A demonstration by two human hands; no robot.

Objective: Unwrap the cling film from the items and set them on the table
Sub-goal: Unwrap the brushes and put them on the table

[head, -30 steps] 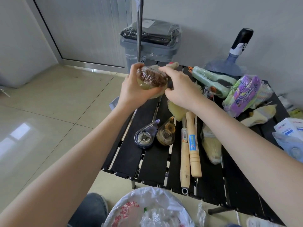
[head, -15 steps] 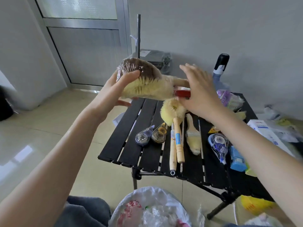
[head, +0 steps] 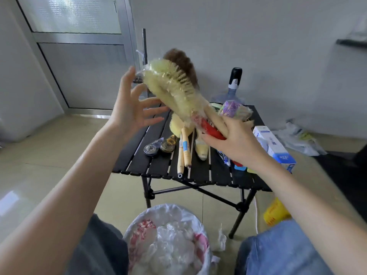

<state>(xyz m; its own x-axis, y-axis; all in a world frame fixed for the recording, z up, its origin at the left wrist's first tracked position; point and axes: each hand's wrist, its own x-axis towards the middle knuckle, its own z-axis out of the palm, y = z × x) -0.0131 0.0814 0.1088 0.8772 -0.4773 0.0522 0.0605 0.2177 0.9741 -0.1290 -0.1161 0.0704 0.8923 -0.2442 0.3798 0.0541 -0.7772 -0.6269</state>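
The film-wrapped brush bundle (head: 174, 90) is hanging in the air above the black slatted bench (head: 158, 165), its long axis slanting from the bristle heads, pointing up and left, down to the red handle at lower right. The right hand (head: 234, 139) is gripping that handle end; the left hand (head: 132, 108) is hovering open just beside the bristles. More brushes (head: 184, 149) are lying on the bench. A lined bin (head: 166, 239) is standing on the tiled floor (head: 49, 147), nearest.
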